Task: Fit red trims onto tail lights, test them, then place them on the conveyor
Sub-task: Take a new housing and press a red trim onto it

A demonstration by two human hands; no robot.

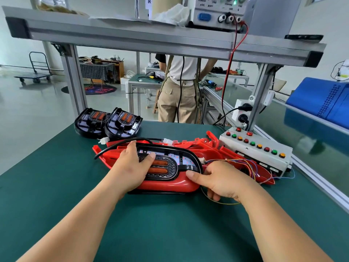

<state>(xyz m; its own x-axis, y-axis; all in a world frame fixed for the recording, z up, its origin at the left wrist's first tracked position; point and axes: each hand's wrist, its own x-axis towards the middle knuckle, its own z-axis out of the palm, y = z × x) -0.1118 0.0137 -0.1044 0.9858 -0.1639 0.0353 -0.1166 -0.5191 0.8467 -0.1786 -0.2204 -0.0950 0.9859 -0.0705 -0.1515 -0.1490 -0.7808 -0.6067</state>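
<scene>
A black tail light point(170, 163) with two orange lenses lies on the green table inside a glossy red trim point(170, 185). My left hand point(130, 167) grips the light's left end, thumb on the lens, fingers over the far edge by a black cable. My right hand point(217, 181) holds the right end of the trim and light, thumb on the red edge, fingers curled underneath. Behind them lies a pile of red trims point(211, 146). Two more tail lights point(107, 122) stand at the table's far left.
A white test box point(264, 154) with several coloured buttons sits at the right, thin coloured wires point(245, 163) running from it. The conveyor point(311, 144) runs along the right side. A power supply point(217, 12) stands on the overhead shelf. A person stands beyond the table.
</scene>
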